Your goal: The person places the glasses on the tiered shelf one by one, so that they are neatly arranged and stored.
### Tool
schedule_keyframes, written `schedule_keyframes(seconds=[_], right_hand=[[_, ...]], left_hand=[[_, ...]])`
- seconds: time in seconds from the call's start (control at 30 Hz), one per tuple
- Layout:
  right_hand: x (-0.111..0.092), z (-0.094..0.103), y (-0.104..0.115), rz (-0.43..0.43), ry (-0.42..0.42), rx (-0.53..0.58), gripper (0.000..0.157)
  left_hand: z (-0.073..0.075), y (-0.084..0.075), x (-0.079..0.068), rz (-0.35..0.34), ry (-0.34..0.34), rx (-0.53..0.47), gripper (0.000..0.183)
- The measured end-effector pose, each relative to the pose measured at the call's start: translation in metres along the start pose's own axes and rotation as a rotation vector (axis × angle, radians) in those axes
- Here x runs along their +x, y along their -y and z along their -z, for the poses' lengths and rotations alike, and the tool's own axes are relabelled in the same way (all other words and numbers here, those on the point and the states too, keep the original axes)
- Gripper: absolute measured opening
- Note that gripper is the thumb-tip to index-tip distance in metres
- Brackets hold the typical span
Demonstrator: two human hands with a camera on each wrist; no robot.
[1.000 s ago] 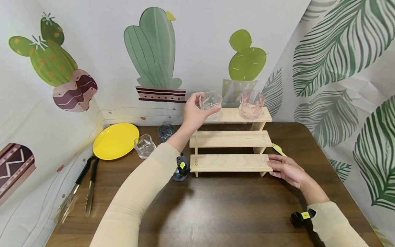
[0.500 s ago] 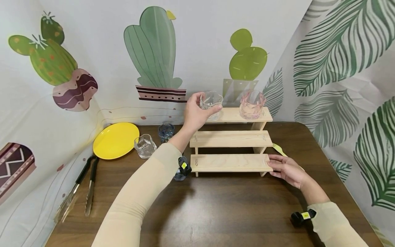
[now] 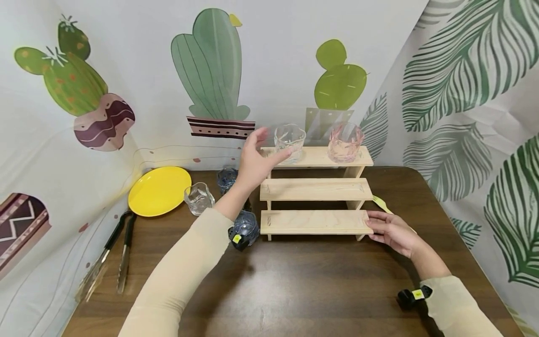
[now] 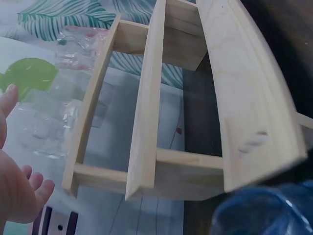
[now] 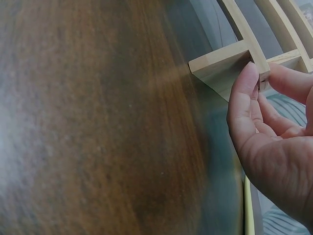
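Note:
A three-step wooden shelf stands on the table. On its top step a clear glass sits toward the left and a pink-tinted glass toward the right. My left hand is just left of the clear glass, thumb and fingers spread, the thumb overlapping the glass in the head view. In the left wrist view the spread left hand shows a gap to that glass. My right hand pinches the right end of the lowest step between thumb and fingers, seen closely in the right wrist view.
Left of the shelf stand a blue glass, another blue glass partly behind the left forearm, and a clear glass. Farther left lie a yellow plate and tongs. A yellow-green fork lies behind the right hand.
My left hand has let go of the clear glass and drawn back left, its fingers spreading. The glass stays on the top step. My right hand keeps its hold on the shelf.

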State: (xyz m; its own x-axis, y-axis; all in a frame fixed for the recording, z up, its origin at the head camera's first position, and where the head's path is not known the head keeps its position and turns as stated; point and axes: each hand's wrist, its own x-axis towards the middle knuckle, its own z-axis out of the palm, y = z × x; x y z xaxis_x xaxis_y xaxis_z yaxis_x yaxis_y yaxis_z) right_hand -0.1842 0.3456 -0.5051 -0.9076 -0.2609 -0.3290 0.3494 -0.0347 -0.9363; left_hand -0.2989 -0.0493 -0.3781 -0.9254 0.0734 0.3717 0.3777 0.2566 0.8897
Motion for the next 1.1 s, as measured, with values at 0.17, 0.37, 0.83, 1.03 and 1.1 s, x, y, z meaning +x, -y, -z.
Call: schedule_keyframes(seconds=[0.17, 0.37, 0.83, 1.03, 1.1], right_hand=[[0.0, 0.0, -0.001, 0.003, -0.003, -0.019, 0.06], [-0.001, 0.001, -0.001, -0.008, -0.013, -0.016, 0.056], [-0.002, 0.001, -0.002, 0.004, -0.01, 0.02, 0.035], [-0.001, 0.0, -0.002, 0.004, -0.01, 0.022, 0.033], [-0.001, 0.001, -0.001, 0.0, -0.011, 0.017, 0.036]], left_hand=[[0.021, -0.001, -0.022, -0.043, -0.016, 0.05, 0.081], [0.041, 0.001, -0.057, -0.066, -0.001, 0.074, 0.078], [0.068, 0.049, -0.142, -0.054, -0.084, 0.161, 0.08], [0.071, 0.069, -0.168, 0.033, -0.086, 0.175, 0.092], [0.071, 0.076, -0.174, 0.066, -0.079, 0.18, 0.097]])
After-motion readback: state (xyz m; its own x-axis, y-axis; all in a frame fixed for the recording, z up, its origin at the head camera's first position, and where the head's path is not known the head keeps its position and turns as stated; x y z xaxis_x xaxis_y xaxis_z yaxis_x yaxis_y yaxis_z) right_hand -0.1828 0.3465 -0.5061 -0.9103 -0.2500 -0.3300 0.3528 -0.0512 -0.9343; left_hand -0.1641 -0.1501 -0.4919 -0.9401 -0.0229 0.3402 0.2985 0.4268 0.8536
